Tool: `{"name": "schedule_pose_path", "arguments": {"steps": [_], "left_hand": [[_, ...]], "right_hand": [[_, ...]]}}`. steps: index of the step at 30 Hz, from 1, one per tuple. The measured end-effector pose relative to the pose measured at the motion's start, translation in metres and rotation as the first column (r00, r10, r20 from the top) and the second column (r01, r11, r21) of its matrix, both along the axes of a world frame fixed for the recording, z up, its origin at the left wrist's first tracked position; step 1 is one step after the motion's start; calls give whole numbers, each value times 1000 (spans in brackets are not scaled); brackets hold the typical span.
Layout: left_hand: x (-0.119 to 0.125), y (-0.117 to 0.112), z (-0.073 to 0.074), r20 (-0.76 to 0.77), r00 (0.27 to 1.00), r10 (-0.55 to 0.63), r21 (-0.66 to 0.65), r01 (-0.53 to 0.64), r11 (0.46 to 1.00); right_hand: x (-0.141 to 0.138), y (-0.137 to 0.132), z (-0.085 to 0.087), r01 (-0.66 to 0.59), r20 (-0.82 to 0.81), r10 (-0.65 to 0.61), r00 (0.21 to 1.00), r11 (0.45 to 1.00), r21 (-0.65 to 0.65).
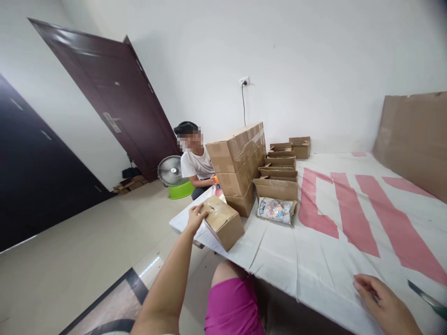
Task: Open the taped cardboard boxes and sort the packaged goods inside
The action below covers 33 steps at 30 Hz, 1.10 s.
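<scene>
At the table's near left corner, a taped cardboard box (223, 221) lies tilted slightly across the edge. My left hand (196, 217) grips its left side, fingers on the top and thumb lower down. Over the cloth at the lower right hovers or rests my right hand (382, 298), loosely curled with fingers and thumb apart and nothing in it. Just right of it lies a utility knife (428, 298), blade pointing up and left. A printed plastic packet (275, 210) sits in front of a row of open cardboard boxes (275, 188).
Closed, taped cartons (237, 160) are stacked behind the box. A person (197, 163) crouches beyond them, near a fan (172, 170) and a green basin (180, 190). A large cardboard sheet (414, 144) stands at right on the white-and-red cloth (324, 260).
</scene>
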<state>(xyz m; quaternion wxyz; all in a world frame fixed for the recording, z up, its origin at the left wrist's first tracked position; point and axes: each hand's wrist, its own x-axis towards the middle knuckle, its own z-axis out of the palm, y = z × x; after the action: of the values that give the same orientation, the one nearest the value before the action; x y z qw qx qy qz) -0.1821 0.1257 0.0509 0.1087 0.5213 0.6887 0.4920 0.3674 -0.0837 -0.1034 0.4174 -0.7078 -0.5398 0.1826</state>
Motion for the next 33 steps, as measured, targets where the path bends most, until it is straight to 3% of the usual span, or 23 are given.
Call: {"name": "schedule_pose_path", "arguments": {"steps": [6,12,18,20,23,27,31,33], "left_hand": [[30,-46,-16,-98,973,-211,-70,204,976],[109,-92,-32,-195,846,-495,12,507,862],[190,-122,-46,-157,829,-538,49,550,834],[212,-131,-53,-106,793,-599,35,605,795],[239,-142,-61,-38,705,-709,13,709,705],[262,-148,-60,27,655,-755,20,755,655],[271,-146,-49,7,658,-753,-18,753,657],[272,-142,-43,-12,633,-774,-54,772,633]], "right_hand": [[-3,2,7,-33,-9,34,999,999,8],[-4,1,9,-33,13,32,999,999,38],[-2,-1,-2,60,-175,-36,984,989,137],[-3,-2,-3,89,-238,-38,971,974,210],[-4,-3,-1,98,-197,-44,979,957,273],[0,-3,2,116,-155,-71,985,946,302],[7,-4,2,174,-176,-119,977,926,336],[9,-3,2,203,-183,-145,972,914,351]]}}
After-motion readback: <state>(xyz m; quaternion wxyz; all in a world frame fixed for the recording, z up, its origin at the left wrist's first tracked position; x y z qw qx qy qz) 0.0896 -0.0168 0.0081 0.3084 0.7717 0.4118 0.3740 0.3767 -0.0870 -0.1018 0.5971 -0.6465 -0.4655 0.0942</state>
